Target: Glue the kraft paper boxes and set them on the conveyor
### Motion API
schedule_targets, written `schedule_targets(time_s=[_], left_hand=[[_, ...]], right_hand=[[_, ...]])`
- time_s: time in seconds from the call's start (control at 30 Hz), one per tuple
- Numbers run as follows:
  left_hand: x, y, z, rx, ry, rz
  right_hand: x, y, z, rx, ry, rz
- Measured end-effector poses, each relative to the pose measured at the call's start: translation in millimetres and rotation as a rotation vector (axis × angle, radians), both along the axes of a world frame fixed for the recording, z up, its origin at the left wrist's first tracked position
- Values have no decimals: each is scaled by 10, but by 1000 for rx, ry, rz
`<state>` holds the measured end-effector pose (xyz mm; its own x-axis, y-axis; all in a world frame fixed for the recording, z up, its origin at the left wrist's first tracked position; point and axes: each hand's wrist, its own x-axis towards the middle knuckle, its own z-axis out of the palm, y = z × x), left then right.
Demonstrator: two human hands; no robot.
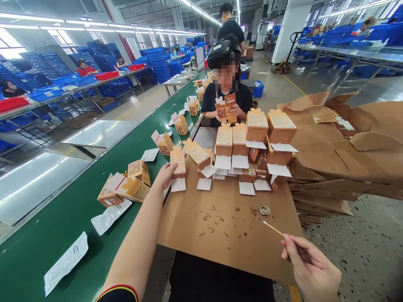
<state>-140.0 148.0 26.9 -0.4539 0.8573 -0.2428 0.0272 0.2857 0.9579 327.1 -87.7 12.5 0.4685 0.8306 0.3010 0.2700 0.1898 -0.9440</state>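
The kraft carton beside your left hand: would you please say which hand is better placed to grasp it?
The left hand, probably: it is empty and right beside the kraft carton. The right hand is farther off and pinches a wooden swab.

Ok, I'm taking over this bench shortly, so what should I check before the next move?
Right hand: swab pinched in the fingertips: ok.
Left hand: against the nearest carton: ok.
Swab tip: clean or loaded: cannot tell.
Metal cap on the cardboard sheet: what it contains: cannot tell.
Brown specks on the sheet: scattered beside the cap: not ok.
White paper slip: lying in front of that carton: ok.
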Motion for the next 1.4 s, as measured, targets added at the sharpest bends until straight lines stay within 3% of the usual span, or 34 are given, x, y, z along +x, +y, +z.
schedule_targets(time_s=[0.1, 0.33, 0.4, 0.5, 0.63, 0.73, 0.8, 0.93, 1.07, 1.23, 1.4], left_hand=[[82, 19, 103, -42, -90, -32], [517, 307, 332, -12, -223, -140], [475, 205, 414, 0, -228, -138], [279, -186, 461, 33, -201, -96], [198, -938, 253, 193, -119, -117], [554, -1429, 3, 148, -95, -293], [905, -1607, -119, 103, -108, -402], [1360, -1622, -232, 100, -163, -519], [1372, -1543, -310, 91, -188, -523], [1318, -1483, -370, 45, -227, -536], [1310, -1407, -356, 23, -220, -532]], right_hand=[[0, 40, 3, -6, -4, 13], [-33, 34, 47, 59, -18, 52], [0, -15, 15, 62, -26, 33], [76, -76, -43, 62, -71, -7], [151, 48, -78, 28, -277, -90], [168, 311, -123, -6, -448, -72], [170, 486, -175, -18, -502, -12], [204, 634, -234, -21, -523, 58], [164, 466, -188, 4, -508, 50], [-381, 152, -256, 39, -304, 271], [-910, 153, -487, 5, -304, 387]])
